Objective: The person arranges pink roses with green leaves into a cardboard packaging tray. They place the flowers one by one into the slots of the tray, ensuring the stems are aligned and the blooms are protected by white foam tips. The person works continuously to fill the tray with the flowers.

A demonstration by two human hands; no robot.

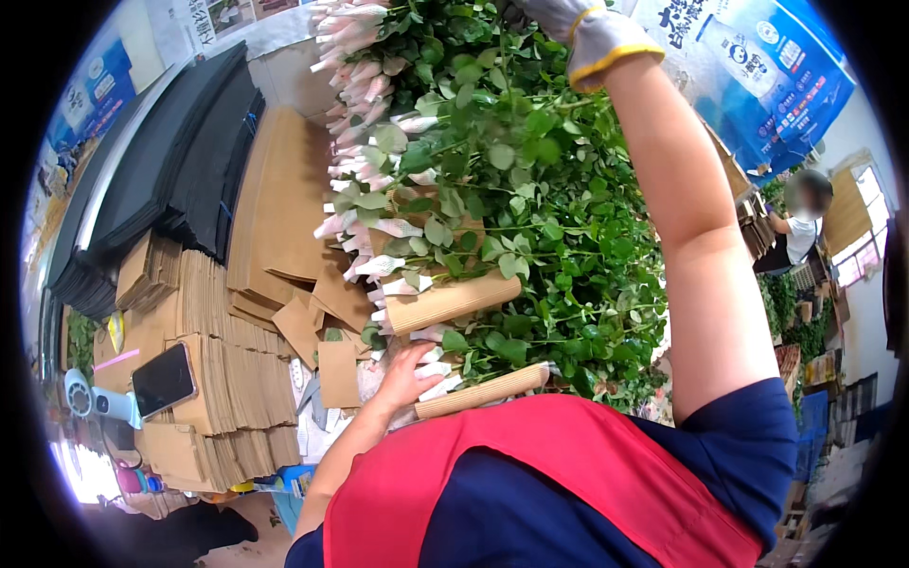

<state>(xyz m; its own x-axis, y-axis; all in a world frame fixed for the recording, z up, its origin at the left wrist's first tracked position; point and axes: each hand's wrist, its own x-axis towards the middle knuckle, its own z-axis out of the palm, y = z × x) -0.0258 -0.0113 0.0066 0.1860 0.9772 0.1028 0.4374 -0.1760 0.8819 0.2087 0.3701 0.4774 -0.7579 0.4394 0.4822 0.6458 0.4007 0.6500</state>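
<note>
A long pile of leafy green rose stems (578,237) lies before me, their buds in white and pale pink sleeves (360,180) pointing left. My left hand (405,377) is bare and rests on a few white-sleeved buds (437,379) near my body, fingers spread rather than closed. Beside it lies a roll of corrugated cardboard (483,390), and a second cardboard roll (454,301) sits a little farther off. At the far end of the pile my right hand (582,33) reaches out in a grey glove with a yellow cuff. Its fingers are mostly cut off by the upper edge.
Stacked brown cardboard sheets (241,369) stand at the left, with a dark phone (165,381) and a light-blue handheld fan (99,399) on them. Behind are black sheets (180,161). Scissors (311,398) lie near my left forearm. Another person (803,232) is at the far right.
</note>
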